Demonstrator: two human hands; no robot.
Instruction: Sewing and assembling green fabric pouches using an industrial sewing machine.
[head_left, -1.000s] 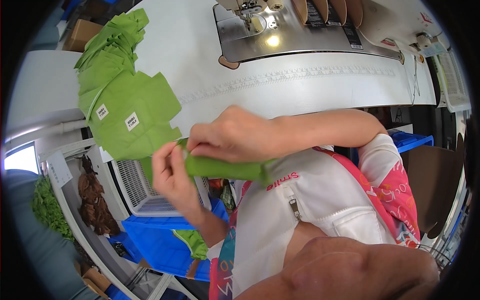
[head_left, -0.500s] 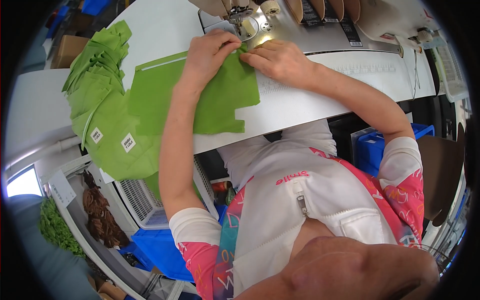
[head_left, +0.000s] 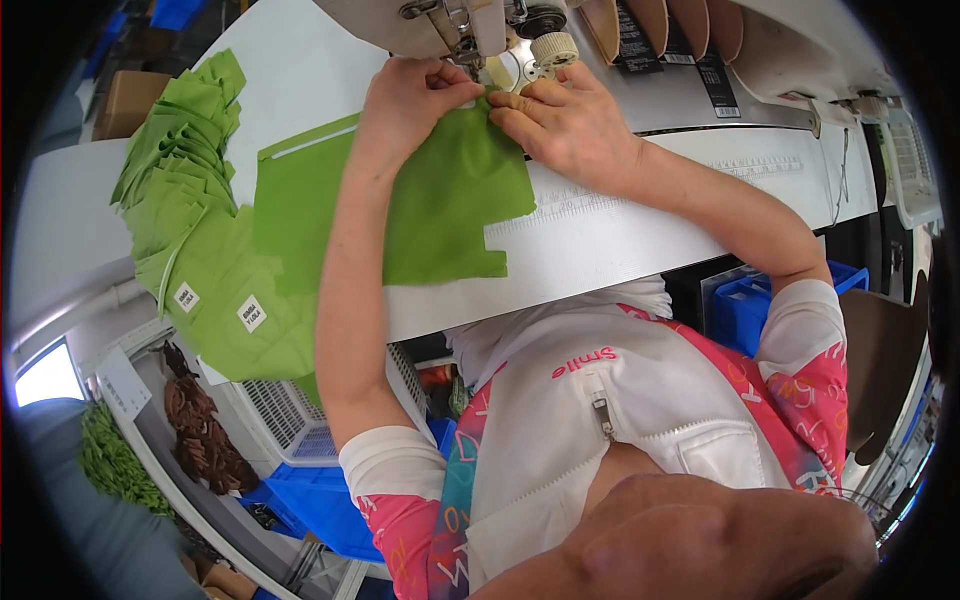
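Observation:
A flat piece of green fabric (head_left: 450,200) with a notched lower right corner lies on the white table. Along its upper edge runs a narrow white strip (head_left: 315,144). My left hand (head_left: 420,95) pinches that edge just left of the sewing machine's needle area. With bent fingers, my right hand (head_left: 560,120) grips the fabric's upper right corner, close beside the left fingertips. The sewing machine (head_left: 480,30) stands right above both hands, its presser foot partly hidden behind the fingers. The edge between my fingers is too small to make out clearly.
A heap of green fabric pieces (head_left: 180,180) with white labels lies at the left, overlapping the table edge. A printed ruler (head_left: 740,170) crosses the table on the right. Brown pieces with black tags (head_left: 640,40) stand behind. Blue bins (head_left: 330,505) and a white basket (head_left: 280,410) sit below.
The fabric's right part has swung slightly right and down. My right hand has turned, its fingers now reaching up nearer the machine. Both hands stay at the upper edge.

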